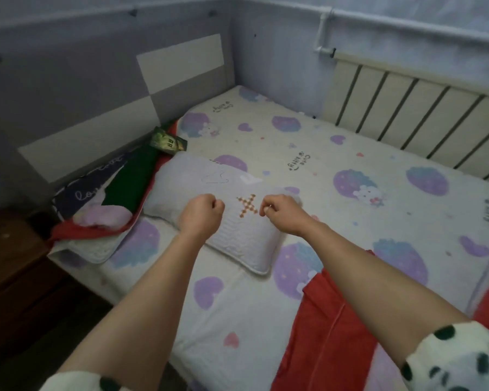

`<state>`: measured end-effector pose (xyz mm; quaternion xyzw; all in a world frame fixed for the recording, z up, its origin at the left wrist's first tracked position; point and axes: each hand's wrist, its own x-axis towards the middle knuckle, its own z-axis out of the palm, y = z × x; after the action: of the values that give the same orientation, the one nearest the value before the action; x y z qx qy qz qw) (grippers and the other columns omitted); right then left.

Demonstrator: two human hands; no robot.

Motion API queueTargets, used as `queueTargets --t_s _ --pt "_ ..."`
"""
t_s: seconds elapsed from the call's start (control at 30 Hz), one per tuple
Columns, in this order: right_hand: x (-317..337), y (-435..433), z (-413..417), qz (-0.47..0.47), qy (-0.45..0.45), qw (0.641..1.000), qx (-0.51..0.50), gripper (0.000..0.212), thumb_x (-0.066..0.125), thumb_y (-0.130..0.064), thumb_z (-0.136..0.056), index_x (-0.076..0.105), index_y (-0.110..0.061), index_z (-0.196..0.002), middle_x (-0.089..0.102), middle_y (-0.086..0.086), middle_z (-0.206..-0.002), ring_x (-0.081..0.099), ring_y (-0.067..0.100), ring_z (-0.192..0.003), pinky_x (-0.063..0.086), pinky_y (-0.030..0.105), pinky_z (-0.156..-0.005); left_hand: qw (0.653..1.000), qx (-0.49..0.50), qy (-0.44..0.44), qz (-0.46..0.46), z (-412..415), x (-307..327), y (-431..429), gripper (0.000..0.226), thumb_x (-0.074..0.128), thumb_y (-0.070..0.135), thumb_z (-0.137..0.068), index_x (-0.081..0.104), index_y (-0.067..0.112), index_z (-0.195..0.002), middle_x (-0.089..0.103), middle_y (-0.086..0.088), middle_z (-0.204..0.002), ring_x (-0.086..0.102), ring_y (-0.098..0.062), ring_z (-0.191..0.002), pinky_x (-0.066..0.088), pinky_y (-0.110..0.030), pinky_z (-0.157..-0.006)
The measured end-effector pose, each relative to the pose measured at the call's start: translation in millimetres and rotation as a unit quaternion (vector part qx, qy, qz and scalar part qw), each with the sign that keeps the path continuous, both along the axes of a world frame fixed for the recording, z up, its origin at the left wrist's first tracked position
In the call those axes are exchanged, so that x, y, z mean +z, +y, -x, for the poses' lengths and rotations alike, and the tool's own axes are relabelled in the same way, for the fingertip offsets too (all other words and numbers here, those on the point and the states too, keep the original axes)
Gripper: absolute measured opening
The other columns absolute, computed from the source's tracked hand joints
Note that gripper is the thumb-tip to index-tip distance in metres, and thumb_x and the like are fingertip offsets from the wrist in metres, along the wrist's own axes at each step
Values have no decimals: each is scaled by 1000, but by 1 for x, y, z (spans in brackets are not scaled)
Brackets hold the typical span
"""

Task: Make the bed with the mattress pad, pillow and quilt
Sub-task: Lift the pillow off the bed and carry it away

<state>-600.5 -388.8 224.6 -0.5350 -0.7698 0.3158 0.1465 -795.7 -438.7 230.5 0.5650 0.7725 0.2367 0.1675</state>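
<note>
While the pillow lies askew on the mattress pad, directly beneath the curled fingers, both the left hand and right hand are fisted above it, seemingly gripping nothing. Pulled unevenly, it could stay crooked. Red fabric, nearer than the 2 fists, might snag.

Single head view, forward and down, close over the bed.
</note>
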Motion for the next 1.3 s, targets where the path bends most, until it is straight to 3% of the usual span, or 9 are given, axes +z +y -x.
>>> queueTargets --t_s 0.1,0.23,0.43,0.53,0.67,0.8,0.9,1.13,1.3 --pt "-15 43 38 29 -2 999 -33 25 44 -2 -89 68 -10 -84 56 -12 -70 46 2 -62 33 19 -58 999 -6 -44 24 39 -21 54 30 44 21 -89 44 10 -62 61 -17 -72 51 -27 -64 36 -33 -57" --pt "-43 105 71 47 -15 996 -69 25 44 -3 -88 66 -13 -80 61 -1 -77 51 11 -67 36 23 -60 991 17 -115 66 74 -58 117 28 46 21 -88 47 9 -63 69 -16 -83 64 -32 -79 48 -39 -67" --pt "-105 192 76 70 -39 992 -98 26 41 -3 -90 62 -15 -81 61 2 -74 60 19 -73 47 28 -70 946 110 -277 130 86 -142 188 18 49 24 -88 57 11 -97 66 -17 -104 63 -36 -98 53 -43 -86" --pt "-145 236 76 65 -40 992 -100 22 42 -5 -91 62 -15 -87 67 10 -93 63 23 -86 50 31 -78 926 149 -309 160 85 -182 214 49 50 25 -93 40 3 -136 44 -20 -138 48 -36 -123 41 -41 -102" --pt "-201 283 76 64 -67 992 -90 22 48 -15 -95 61 -11 -110 63 10 -111 59 25 -98 43 27 -80 896 220 -312 227 80 -234 242 74 53 34 -92 14 9 -150 12 -18 -153 24 -39 -138 33 -50 -107" --pt "-252 327 78 80 -96 990 -61 44 48 -29 -97 43 -12 -137 47 11 -140 47 28 -124 36 33 -100 876 275 -281 280 77 -276 266 97 54 53 -89 -12 18 -151 -23 -20 -154 -15 -45 -142 4 -61 -112" --pt "-282 356 82 71 -127 988 -50 62 49 -40 -96 28 -14 -148 30 7 -154 32 27 -139 25 41 -113 872 301 -265 282 76 -300 280 107 54 64 -84 -17 19 -150 -30 -24 -151 -20 -51 -139 1 -66 -109" --pt "-316 390 82 81 -237 967 -50 101 46 -76 -79 -1 -25 -153 5 6 -161 7 25 -148 4 49 -118 870 331 -257 260 68 -338 304 131 60 77 -66 -25 19 -147 -34 -26 -147 -23 -51 -137 0 -67 -111" --pt "-324 389 85 158 -211 963 -48 120 52 -81 -69 -17 -26 -150 21 8 -158 27 32 -142 15 47 -117 873 356 -251 219 64 -341 306 127 76 50 -72 -21 19 -149 -11 -25 -153 8 -50 -139 23 -57 -110"
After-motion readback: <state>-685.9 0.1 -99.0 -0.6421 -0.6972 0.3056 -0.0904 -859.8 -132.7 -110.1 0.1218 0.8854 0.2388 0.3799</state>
